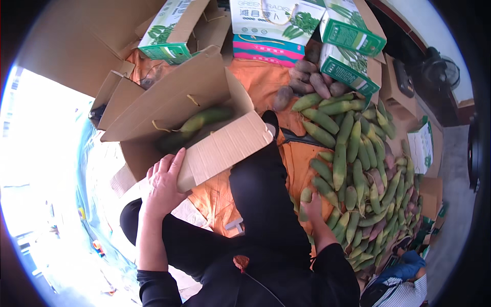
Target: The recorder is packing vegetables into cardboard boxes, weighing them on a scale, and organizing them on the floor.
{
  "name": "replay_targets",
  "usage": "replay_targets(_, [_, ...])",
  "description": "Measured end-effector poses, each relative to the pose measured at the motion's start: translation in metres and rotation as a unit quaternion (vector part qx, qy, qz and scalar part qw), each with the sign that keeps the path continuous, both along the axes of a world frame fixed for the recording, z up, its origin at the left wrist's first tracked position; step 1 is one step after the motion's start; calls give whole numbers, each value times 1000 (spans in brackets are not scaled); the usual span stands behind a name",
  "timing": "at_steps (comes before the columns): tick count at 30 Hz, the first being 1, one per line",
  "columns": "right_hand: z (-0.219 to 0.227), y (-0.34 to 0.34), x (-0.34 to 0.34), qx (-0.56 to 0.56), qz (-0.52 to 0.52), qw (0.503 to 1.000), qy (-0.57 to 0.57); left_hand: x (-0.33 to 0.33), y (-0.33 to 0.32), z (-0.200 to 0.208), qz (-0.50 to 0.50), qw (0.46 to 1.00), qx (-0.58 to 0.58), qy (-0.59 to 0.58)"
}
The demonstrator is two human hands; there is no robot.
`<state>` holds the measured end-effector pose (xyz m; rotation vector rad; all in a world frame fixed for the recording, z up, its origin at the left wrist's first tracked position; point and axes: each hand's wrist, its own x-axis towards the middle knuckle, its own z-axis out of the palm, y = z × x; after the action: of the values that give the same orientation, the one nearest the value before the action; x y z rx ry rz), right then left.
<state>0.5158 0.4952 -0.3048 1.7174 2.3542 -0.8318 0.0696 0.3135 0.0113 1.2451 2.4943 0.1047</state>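
An open cardboard box (225, 148) with yellow cord handles stands tilted in front of me on the left. Inside it lie green radishes (204, 118), partly in shadow. My left hand (164, 179) grips the near rim of this box, thumb and fingers on either side of the cardboard. Down by my right thigh, my right hand (312, 207) is closed around a green radish (306, 195) at the near left edge of a large radish pile (353, 153). Part of that radish is hidden by the fingers.
Purple-skinned roots (319, 84) lie beyond the pile on an orange sheet (255, 77). Printed cartons (276, 18) and a pink-and-blue box (266, 49) stand at the back. A black fan (441, 70) is at the far right. Another person (404, 281) appears at lower right.
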Motion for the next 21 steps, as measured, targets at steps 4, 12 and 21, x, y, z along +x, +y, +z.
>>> replay_targets(4, [38, 63, -43, 31, 15, 979, 200, -2, -1, 2, -1, 1000, -5, 2])
replay_targets(12, [286, 116, -242, 67, 108, 839, 530, -4, -6, 2, 0, 1000, -10, 6])
replay_targets(21, [356, 43, -390, 181, 384, 744, 516, -1, -4, 1, 6, 1000, -12, 5])
